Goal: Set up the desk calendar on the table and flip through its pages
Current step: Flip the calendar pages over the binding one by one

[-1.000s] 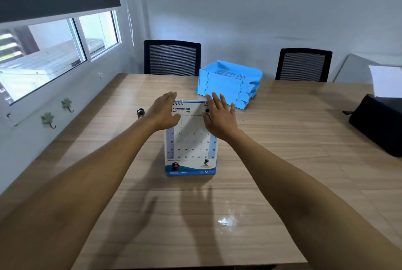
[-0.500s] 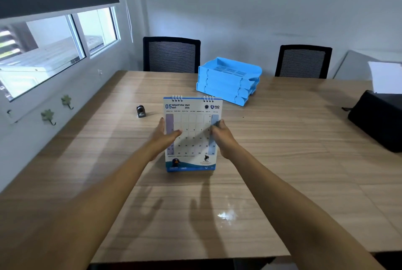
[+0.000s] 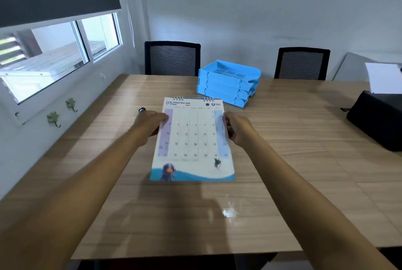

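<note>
Both hands, left hand (image 3: 152,123) and right hand (image 3: 236,129), grip the desk calendar (image 3: 192,139) by its side edges, mid-setup; next it needs standing on the table (image 3: 282,160).

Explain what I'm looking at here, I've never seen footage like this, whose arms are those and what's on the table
There is no machine here: the arms belong to a person wearing a wide-angle camera on the head, which looks forward and down, so you see the scene as that person does. The left hand and right hand grip the two side edges of a desk calendar, open at the May page. Its lower part is blurred, so I can't tell whether it rests on the wooden table. Behind it sits a stack of blue paper trays, at the right edge a black bag, and by the left hand a small dark object too small to identify. Two chairs stand at the far side.
</note>
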The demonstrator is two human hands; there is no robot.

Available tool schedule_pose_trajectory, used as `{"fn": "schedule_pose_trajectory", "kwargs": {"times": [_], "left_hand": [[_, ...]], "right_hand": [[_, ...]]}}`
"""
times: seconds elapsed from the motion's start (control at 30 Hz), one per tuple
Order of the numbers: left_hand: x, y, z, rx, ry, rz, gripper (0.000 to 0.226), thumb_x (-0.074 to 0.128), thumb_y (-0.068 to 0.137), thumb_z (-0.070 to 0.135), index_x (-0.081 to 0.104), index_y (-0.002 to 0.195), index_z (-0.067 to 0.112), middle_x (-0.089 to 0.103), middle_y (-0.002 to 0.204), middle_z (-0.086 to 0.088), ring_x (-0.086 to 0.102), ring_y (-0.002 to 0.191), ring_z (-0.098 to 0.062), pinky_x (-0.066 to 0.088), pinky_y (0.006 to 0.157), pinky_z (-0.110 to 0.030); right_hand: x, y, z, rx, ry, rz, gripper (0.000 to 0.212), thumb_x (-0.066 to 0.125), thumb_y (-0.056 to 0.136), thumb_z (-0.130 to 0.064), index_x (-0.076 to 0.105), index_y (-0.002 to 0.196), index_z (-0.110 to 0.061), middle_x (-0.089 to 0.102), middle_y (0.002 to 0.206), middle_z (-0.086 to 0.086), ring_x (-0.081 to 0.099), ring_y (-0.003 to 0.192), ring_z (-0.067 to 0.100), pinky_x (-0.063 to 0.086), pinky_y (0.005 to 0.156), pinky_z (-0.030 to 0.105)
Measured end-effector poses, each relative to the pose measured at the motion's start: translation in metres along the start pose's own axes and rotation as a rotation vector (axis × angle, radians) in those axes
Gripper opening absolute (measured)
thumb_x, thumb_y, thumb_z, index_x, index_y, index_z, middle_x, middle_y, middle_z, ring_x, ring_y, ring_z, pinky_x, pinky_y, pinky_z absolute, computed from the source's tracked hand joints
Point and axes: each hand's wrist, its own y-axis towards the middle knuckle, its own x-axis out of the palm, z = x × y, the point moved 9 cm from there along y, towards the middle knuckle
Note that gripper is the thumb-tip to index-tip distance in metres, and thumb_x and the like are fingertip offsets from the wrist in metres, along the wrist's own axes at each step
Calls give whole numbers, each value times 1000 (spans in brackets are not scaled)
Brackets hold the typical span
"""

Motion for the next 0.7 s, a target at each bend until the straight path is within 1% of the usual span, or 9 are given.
{"fn": "schedule_pose_trajectory", "kwargs": {"times": [0.03, 0.1, 0.2, 0.3, 0.37, 0.43, 0.53, 0.6, 0.7], "left_hand": [[-2, -4, 10, -1, -88, -16, 21, 62, 84, 15, 56, 65, 11, 58, 52, -4, 51, 42, -15, 38, 45, -17], [-2, -8, 32, 8, -244, -97, 18, 55, 92, 24, 63, 77, 18, 69, 78, -5, 60, 57, -13, 47, 56, -22], [2, 0, 48, -47, -412, -191, 44, 32, 98, 42, 67, 94, 15, 69, 102, -5, 61, 85, -19, 46, 73, -29], [11, 2, 67, 58, -222, -154, 47, 27, 99, 39, 62, 117, 13, 61, 126, -3, 54, 107, -23, 45, 89, -36], [18, 2, 78, 159, 64, -88, 43, 33, 99, 36, 57, 126, 13, 57, 133, -8, 51, 109, -23, 42, 99, -40], [20, 4, 85, 277, 438, -6, 42, 33, 99, 32, 58, 127, 12, 57, 134, -12, 52, 111, -28, 43, 101, -41], [28, 11, 84, 453, 714, -30, 47, 39, 98, 26, 46, 142, 11, 44, 150, -9, 38, 138, -29, 29, 115, -37], [33, 16, 76, 470, 810, -75, 54, 46, 96, 24, 36, 147, 8, 37, 155, -9, 30, 144, -27, 23, 117, -34], [38, 20, 66, 425, 869, -123, 66, 50, 94, 23, 22, 152, 10, 28, 158, -9, 23, 146, -27, 21, 117, -34]], "right_hand": [[4, -3, -6, 9, 109, -71, 25, 46, 90, -13, 52, 66, -10, 50, 54, 2, 46, 47, 14, 37, 52, 24], [12, -6, -19, 15, 351, -179, 26, 38, 93, -18, 56, 77, -8, 57, 53, 2, 53, 45, 14, 43, 51, 19], [22, -3, -40, -23, 516, -222, 29, 33, 95, -18, 61, 90, -14, 66, 82, 2, 61, 75, 17, 47, 68, 29], [25, 1, -59, -217, 176, -118, 23, 40, 95, -19, 63, 97, -22, 64, 117, 1, 56, 107, 21, 46, 88, 34], [25, 4, -68, -425, -205, -17, 35, 37, 96, -14, 58, 124, -15, 52, 139, 6, 48, 125, 23, 38, 102, 33], [31, 6, -71, -606, -573, 28, 48, 35, 95, -9, 44, 142, -14, 42, 149, 7, 37, 137, 26, 33, 111, 37], [41, 19, -65, -691, -1072, 70, 58, 36, 94, -17, 26, 151, -21, 25, 160, 1, 21, 145, 32, 22, 117, 46], [44, 27, -57, -653, -1196, 54, 62, 36, 95, -23, 15, 153, -23, 14, 162, -3, 10, 148, 34, 15, 119, 48], [44, 30, -52, -637, -1222, 42, 66, 37, 94, -23, 9, 154, -23, 15, 162, -1, 6, 148, 35, 10, 119, 51]]}}
